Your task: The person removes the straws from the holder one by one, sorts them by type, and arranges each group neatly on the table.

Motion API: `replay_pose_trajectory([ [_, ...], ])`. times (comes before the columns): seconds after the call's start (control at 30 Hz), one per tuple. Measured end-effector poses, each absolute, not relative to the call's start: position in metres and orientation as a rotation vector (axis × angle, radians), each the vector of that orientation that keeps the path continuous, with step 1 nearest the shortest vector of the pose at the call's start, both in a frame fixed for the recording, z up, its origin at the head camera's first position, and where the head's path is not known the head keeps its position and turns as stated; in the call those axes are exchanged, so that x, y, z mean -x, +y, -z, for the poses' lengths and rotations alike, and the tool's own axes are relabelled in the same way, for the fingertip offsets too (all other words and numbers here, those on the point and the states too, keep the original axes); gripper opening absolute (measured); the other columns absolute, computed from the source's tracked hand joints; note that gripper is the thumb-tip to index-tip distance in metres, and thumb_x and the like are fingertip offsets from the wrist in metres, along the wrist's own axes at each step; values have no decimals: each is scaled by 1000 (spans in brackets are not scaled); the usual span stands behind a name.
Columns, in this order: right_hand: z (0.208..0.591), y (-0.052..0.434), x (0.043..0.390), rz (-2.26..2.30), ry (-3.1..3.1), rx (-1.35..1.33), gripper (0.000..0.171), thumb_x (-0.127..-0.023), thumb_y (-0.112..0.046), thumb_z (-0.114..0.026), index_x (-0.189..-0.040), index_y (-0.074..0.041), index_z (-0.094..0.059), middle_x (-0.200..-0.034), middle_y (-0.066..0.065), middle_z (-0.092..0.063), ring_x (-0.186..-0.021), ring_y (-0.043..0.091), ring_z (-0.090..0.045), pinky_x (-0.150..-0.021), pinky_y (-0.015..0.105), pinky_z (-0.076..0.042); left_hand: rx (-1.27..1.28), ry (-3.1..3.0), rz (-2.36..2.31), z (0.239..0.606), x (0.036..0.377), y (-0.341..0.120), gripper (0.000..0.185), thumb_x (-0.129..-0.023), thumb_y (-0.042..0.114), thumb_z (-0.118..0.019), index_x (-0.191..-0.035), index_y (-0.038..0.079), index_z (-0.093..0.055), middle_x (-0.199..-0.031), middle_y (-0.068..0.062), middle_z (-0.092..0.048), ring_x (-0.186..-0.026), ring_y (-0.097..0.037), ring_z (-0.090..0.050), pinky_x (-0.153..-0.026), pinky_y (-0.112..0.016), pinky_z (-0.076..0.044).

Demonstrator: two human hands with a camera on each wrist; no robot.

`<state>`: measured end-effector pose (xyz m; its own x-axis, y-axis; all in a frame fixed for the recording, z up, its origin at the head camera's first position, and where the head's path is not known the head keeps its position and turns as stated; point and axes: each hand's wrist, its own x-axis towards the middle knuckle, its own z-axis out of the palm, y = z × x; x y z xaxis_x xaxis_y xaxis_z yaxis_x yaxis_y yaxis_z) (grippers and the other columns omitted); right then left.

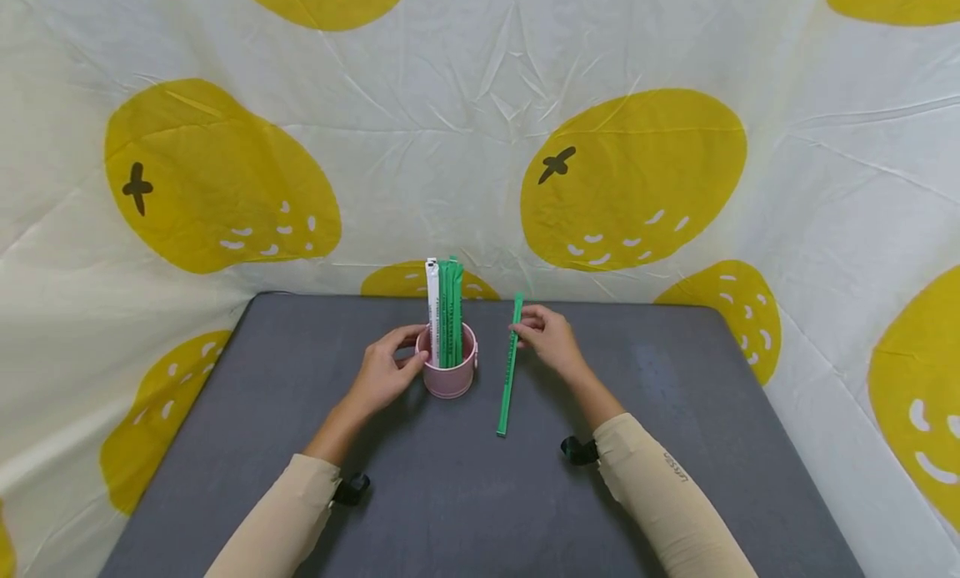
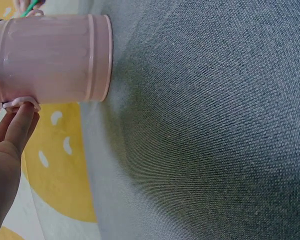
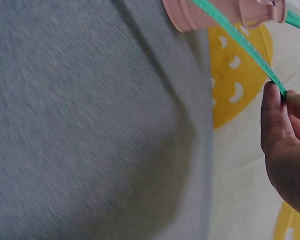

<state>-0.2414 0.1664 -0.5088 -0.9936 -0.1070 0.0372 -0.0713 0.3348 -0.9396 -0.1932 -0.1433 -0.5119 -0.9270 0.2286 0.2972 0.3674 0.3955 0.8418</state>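
A pink cup [image 1: 448,376] stands upright on the grey table [image 1: 300,411], with several green stick packets [image 1: 451,311] and one white packet [image 1: 432,311] standing in it. My left hand [image 1: 386,369] curls round the cup's left side, fingertips on its rim [image 2: 20,105]. The cup [image 2: 50,57] fills the top left of the left wrist view. Just right of the cup, my right hand [image 1: 546,334] pinches the upper end of a long green stick packet [image 1: 508,369], whose lower end points toward me. In the right wrist view the packet [image 3: 239,40] runs up to my fingertips [image 3: 279,97], past the cup [image 3: 209,12].
A wrinkled white cloth with yellow lemon shapes [image 1: 630,178] hangs behind and round the table. The table's far edge [image 1: 600,304] lies just beyond the hands. Bare grey tabletop stretches to the left, right and front of the cup.
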Motion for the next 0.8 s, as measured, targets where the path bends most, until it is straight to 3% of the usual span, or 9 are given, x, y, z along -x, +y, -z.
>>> replay_pose_trajectory([
  [0.17,517,157,237,1770,2454,168,34,-97,-2,-69,-128,9,-61,-110,27,-74,-79,15,-74,-83,50,-62,555,-2501,1590,512,194,-146,44,-94,9,-76,-135,3,-64,-132,-19,-67,-120,-36,-67,-88,-46,-60],
  [0.4,524,150,237,1754,2393,151,31,-97,3,-66,-125,12,-59,-104,25,-70,-87,38,-73,-82,50,-62,570,-2504,1582,511,194,-145,42,-94,10,-76,-135,6,-65,-131,-15,-68,-119,-33,-67,-87,-41,-60],
  [0.63,538,145,240,1796,2265,89,31,-98,4,-65,-126,14,-57,-100,21,-71,-75,15,-70,-76,44,-64,571,-2515,1561,512,194,-145,42,-94,9,-75,-135,4,-64,-130,-15,-68,-118,-33,-67,-86,-39,-61],
  [0.8,545,141,240,1796,2216,61,31,-98,4,-65,-126,14,-57,-99,21,-72,-74,13,-69,-75,40,-64,570,-2503,1575,515,194,-146,42,-95,10,-75,-135,5,-64,-130,-15,-68,-118,-32,-68,-87,-38,-61],
])
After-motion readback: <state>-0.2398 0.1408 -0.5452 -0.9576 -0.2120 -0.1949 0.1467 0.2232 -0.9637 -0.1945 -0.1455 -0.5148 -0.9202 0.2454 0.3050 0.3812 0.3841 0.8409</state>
